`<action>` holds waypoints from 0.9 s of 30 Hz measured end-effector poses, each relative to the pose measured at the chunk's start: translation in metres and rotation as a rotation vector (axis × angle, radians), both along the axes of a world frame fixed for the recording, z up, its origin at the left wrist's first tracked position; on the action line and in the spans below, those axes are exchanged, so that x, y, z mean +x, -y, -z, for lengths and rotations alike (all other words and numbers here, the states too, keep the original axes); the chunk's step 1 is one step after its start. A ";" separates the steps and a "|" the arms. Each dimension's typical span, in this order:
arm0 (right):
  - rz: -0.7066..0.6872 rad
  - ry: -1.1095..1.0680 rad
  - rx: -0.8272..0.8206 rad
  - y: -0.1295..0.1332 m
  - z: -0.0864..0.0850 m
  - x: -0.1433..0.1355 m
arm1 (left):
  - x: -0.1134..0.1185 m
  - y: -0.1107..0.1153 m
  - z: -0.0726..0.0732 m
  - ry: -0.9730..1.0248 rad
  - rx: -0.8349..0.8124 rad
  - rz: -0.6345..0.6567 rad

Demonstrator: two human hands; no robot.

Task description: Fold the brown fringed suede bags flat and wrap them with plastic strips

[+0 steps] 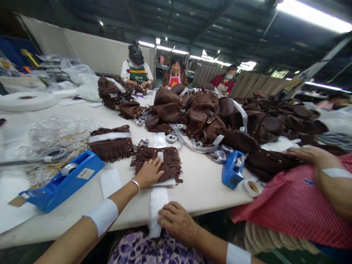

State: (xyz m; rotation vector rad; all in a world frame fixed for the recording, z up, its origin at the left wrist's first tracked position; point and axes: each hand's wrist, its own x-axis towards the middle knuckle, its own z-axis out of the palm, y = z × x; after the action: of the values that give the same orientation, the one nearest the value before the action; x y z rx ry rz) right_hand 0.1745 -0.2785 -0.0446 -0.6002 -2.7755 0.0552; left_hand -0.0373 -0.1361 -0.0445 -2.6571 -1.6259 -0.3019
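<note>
A brown fringed bag (pixel 172 165) lies flat on the white table (pixel 203 183), a small pale strip (pixel 160 157) on its upper part. Resting on the bag's front, my left hand (pixel 150 172) has its fingers spread out and flat. A white paper strip (pixel 158 209) hangs over the table's front edge below the bag. At that strip's right side is my right hand (pixel 177 222), fingers bent and close together over its edge; whether they pinch it is unclear. Left of the bag sits another fringed bag (pixel 111 146) with a pale band around it.
Blue tape dispensers stand at the left (pixel 66 178) and right (pixel 233 169), with a tape roll (pixel 251 187) nearby. Brown bags (pixel 195 113) are heaped behind. A person's arm (pixel 330 176) reaches in at the right. Several people work across the table. A big white roll (pixel 26 101) lies far left.
</note>
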 end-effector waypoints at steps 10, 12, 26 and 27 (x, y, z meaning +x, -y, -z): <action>0.258 -0.355 -0.426 0.014 -0.003 -0.004 | -0.002 0.000 0.001 0.008 -0.015 0.005; 0.278 -0.411 -0.487 0.013 0.001 -0.004 | -0.002 -0.001 0.001 0.010 -0.017 0.005; 0.187 -0.460 -0.369 0.001 0.001 -0.009 | -0.001 0.000 0.000 0.009 0.019 -0.003; 0.131 -0.433 -0.260 0.003 0.010 -0.013 | -0.001 0.000 0.000 0.008 0.019 -0.004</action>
State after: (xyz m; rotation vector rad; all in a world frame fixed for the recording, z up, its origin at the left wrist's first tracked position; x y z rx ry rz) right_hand 0.1616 -0.2818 -0.0543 -0.7321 -2.3203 0.4655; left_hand -0.0384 -0.1361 -0.0446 -2.6420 -1.6229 -0.3268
